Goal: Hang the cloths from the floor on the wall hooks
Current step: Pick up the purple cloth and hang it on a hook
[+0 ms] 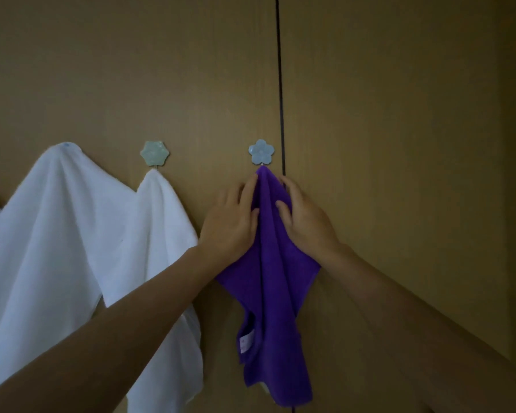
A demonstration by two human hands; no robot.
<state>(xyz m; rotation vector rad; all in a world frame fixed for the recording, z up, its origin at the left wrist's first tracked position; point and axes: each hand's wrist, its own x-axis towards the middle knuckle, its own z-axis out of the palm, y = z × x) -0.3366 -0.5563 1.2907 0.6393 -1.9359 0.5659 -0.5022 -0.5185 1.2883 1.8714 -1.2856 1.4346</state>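
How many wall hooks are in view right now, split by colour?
Blue flower hooks: 2, one above the purple cloth, one nearly covered by white cloth
Green flower hook: 1
Total: 3 hooks

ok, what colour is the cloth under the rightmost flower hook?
Plain purple: the cloth has a small pale label low down. Head view.

text: none legible | purple cloth — small tag — print too blurred
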